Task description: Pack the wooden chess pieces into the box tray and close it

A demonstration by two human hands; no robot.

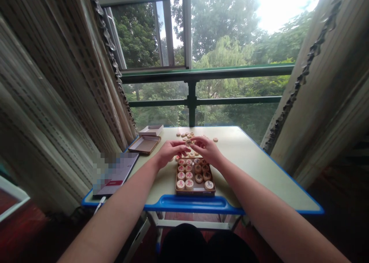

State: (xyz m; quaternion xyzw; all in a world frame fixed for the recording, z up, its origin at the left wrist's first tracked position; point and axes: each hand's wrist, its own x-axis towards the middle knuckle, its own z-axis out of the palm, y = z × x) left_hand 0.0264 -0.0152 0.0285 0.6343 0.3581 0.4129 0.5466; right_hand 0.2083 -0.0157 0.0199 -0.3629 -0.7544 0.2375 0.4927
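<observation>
A round wooden Chinese chess piece with a dark character is held up between my two hands, above the far end of an open box. My left hand pinches it from the left, and my right hand has its fingertips on the other side. Inside the box, red-marked pieces fill the two left columns. Dark-marked pieces stand in the right columns, with a bare spot in the nearest row. More loose pieces lie just beyond the box, partly hidden by my hands.
Several loose pieces lie farther back on the table, and a single piece is off to the right. At the left are an open box lid, a white tray and a flat grey case. A blue trough edges the front.
</observation>
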